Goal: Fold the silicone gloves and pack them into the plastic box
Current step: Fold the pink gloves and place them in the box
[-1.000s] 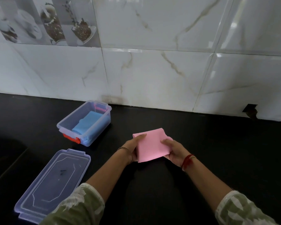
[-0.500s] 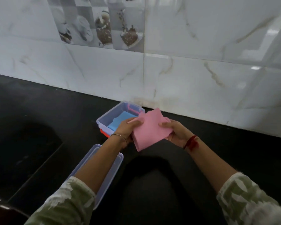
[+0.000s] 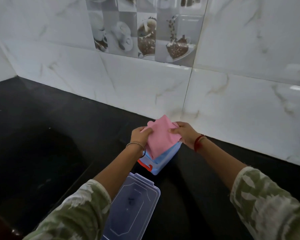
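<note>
A folded pink silicone glove point(image 3: 160, 135) is held directly over the clear plastic box point(image 3: 160, 166), covering most of its opening. My left hand point(image 3: 139, 135) pinches the glove's left edge and my right hand point(image 3: 184, 133) grips its right edge. Under the pink glove a folded blue glove point(image 3: 168, 154) shows inside the box. The box has a red clip point(image 3: 145, 165) on its near end. Whether the pink glove touches the blue one I cannot tell.
The box's clear lid point(image 3: 130, 205) lies flat on the black counter point(image 3: 59, 144) just in front of the box, between my forearms. A white marble-tiled wall point(image 3: 232, 104) rises right behind the box. A counter edge runs along the lower left.
Both hands carried the pink glove left and forward from the open counter to above the box. The view swung left, so the box and lid now sit in the centre.
</note>
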The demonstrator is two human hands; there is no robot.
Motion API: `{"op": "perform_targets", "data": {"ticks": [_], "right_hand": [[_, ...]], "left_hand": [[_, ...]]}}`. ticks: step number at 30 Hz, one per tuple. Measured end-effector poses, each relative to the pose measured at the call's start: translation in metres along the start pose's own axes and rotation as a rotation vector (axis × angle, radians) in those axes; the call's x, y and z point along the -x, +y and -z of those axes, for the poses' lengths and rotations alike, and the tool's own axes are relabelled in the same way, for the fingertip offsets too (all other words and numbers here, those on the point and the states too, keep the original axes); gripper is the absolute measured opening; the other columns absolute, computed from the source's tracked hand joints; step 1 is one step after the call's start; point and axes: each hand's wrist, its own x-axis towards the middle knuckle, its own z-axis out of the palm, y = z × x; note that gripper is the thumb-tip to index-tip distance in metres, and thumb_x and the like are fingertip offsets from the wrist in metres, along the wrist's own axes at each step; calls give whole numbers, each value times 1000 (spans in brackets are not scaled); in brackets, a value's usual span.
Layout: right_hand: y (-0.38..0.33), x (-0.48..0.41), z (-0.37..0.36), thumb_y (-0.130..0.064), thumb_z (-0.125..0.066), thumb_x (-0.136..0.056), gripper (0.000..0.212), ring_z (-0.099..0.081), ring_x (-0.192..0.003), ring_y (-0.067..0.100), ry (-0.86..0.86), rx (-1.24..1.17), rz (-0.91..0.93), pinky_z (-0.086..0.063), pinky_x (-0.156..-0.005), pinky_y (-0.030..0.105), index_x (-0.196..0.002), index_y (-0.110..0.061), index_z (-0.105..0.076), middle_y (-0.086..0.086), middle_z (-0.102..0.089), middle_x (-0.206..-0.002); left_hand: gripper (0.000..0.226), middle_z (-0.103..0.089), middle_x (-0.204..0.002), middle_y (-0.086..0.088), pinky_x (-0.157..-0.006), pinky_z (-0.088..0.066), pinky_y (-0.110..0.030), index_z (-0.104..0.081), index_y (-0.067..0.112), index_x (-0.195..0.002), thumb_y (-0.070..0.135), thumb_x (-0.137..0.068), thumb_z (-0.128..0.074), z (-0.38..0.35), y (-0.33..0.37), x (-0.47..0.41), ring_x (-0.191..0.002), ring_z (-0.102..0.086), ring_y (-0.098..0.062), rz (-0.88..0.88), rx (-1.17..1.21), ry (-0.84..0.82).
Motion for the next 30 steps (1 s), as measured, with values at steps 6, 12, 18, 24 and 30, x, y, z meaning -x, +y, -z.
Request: {"op": "perform_targets", "data": {"ticks": [6, 12, 18, 24, 30], "right_hand": [[6, -18, -3, -10, -58, -85, 35, -54, -104, 28, 16, 631, 148, -42, -85, 30, -119, -5, -55, 12, -59, -115], [15, -14, -19, -24, -51, -84, 41, -58, -91, 28, 43, 957, 166, -48, -79, 37, -123, -13, -46, 13, -62, -112], [13, -2, -22, -27, -57, -84, 34, -55, -95, 26, 295, 1468, 476, -49, -77, 35, -116, -15, -52, 8, -55, -113], [-16, 4, -23, -46, -68, -77, 60, -58, -105, 27, -16, 1262, 209, -45, -85, 34, -124, -12, -51, 11, -61, -120], [-6, 4, -39, -57, -68, -71, 70, -53, -118, 23, -180, 1437, 66, -42, -101, 41, -130, -26, -47, 1, -56, -130]], "left_hand": [[26, -51, -69, -10, -60, -45, -36, -59, 6, -69, 32, -71, -60, -1, -12, -17, -66, -48, -26, -141, -412, 4], [30, -54, -74, -7, -56, -38, -27, -58, 6, -89, 34, -85, -49, 1, -13, -16, -66, -51, -23, -257, -1117, -39], [41, -60, -103, -9, -64, -49, -33, -47, 12, -114, 45, -89, -52, -2, -9, 6, -86, -60, -23, -484, -1450, 119], [55, -57, -117, -12, -86, -51, -35, -50, 10, -122, 46, -83, -61, -13, 4, 15, -104, -58, -26, -602, -1425, -8], [56, -60, -91, -7, -69, -46, -30, -59, 11, -108, 42, -66, -77, -25, -8, 7, -91, -61, -23, -253, -1654, -213]]}}
